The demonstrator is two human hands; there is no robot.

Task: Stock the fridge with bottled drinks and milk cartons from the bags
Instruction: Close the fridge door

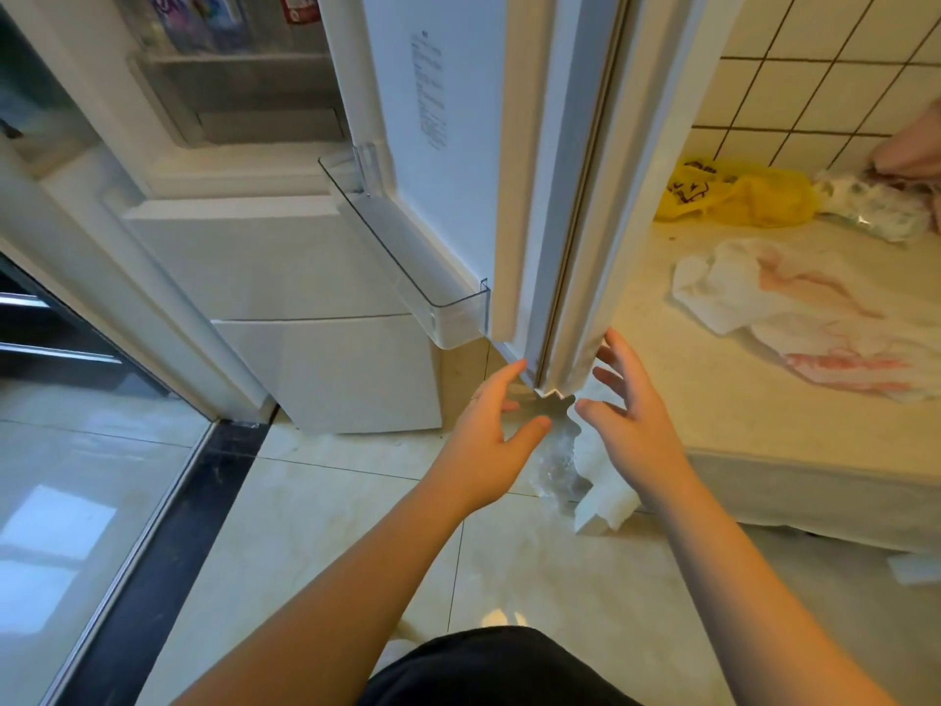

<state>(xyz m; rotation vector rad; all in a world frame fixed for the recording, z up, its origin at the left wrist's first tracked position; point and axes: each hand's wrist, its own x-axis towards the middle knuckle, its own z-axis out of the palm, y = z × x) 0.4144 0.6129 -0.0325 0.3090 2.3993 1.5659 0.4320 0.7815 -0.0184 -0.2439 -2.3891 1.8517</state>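
A person is reaching both bare hands toward the bottom corner of the open fridge door (529, 206). The left hand (486, 440) is hovering on the inner side of that corner and the right hand (634, 425) on its outer side. Both hands are lying open with fingers spread and are holding nothing; whether any fingertip is actually touching the door cannot be told.

A clear door bin (448, 308) is hanging on the door's inner face just above the left hand, and nothing can be seen standing in it. Left of the door, the fridge's white drawer fronts (315, 369) are sitting closed, with blurred colourful packs (198, 17) showing on a shelf well above them.

Right of the door, a low tiled ledge (687, 400) is carrying the shopping: a yellow bag (738, 196) is lying near the wall, a crumpled clear bag (876, 208) is sitting just beside it, and a white and pink bag (814, 318) is sprawling nearer the camera. No bottles or cartons can be made out in them.

Directly below the door's corner, crumpled clear plastic (557, 463) and a white block (606, 504) are resting on the pale floor (331, 527).
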